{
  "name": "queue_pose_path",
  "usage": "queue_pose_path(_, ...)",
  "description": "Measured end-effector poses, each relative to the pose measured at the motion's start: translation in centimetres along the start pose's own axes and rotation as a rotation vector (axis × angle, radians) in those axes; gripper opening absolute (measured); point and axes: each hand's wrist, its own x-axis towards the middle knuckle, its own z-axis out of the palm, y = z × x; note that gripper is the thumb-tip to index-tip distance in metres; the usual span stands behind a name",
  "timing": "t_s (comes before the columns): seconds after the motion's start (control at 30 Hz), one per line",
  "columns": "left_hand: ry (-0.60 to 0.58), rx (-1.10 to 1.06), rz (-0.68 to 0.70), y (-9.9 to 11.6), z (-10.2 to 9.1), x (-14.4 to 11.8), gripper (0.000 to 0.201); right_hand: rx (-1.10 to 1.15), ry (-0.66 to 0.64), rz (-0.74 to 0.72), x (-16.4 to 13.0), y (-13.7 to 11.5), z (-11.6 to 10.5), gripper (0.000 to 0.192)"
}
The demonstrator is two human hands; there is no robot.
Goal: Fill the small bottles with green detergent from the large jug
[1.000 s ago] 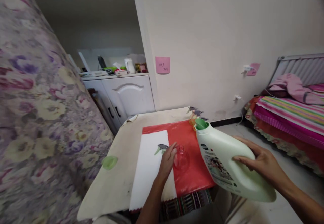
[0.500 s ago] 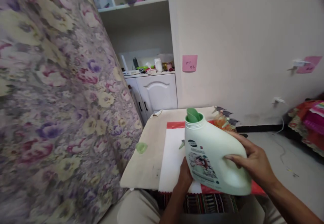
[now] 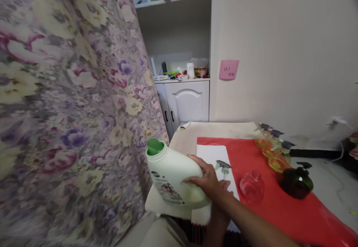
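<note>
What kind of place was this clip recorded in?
Most likely a room in a home. A floral curtain hangs on the left, a white cupboard with cluttered shelves stands behind, and a low table carries a red cloth, spray bottles and the detergent jug held by the right hand.

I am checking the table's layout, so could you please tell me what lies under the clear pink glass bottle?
The clear pink glass bottle stands on a red plastic sheet spread over the beige table. The tabletop beneath the sheet is covered.
</note>
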Motion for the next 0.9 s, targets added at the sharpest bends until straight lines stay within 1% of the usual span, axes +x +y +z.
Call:
queue_pose_path(0.07,0.051,0.053,-0.016,-0.8,0.4,0.0,0.041,0.024,0.002,0.000,0.6,1.9,2.4,0.068)
queue_pose_path(0.17,0.110,0.108,0.065,-2.0,1.1,0.1,0.044,0.043,0.013,-0.033,1.4,4.5,5.1,0.068)
queue_pose_path(0.27,0.171,0.130,0.153,-3.0,1.7,0.0,0.044,0.052,0.012,-0.038,2.0,6.2,6.8,0.069)
queue_pose_path(0.33,0.198,0.146,0.164,-3.5,1.9,-0.2,0.044,0.047,0.033,-0.031,2.3,6.9,7.3,0.070)
queue_pose_path(0.43,0.187,0.150,0.149,-4.2,2.0,-0.3,0.045,0.049,0.055,-0.028,2.5,7.6,7.3,0.070)
queue_pose_path(0.53,0.154,0.140,0.149,-4.7,2.1,0.0,0.045,0.047,0.034,-0.026,2.2,8.2,7.0,0.072)
queue_pose_path(0.67,0.186,0.143,0.074,-4.8,2.5,0.3,0.047,0.001,0.039,-0.005,1.8,8.7,7.0,0.072)
queue_pose_path(0.73,0.170,0.157,0.042,-4.6,2.2,0.3,0.047,-0.049,0.030,0.004,1.5,8.7,6.7,0.079)
queue_pose_path(0.83,0.157,0.131,0.001,-3.5,1.4,0.2,0.047,-0.150,0.001,0.024,0.3,7.8,5.3,0.094)
queue_pose_path(0.87,0.176,0.098,-0.025,-3.0,1.1,0.2,0.047,-0.192,-0.001,0.041,-0.4,7.4,4.6,0.093)
queue_pose_path(0.9,0.200,0.061,-0.053,-2.5,0.9,0.2,0.047,-0.235,0.005,0.064,-1.3,7.0,3.7,0.089)
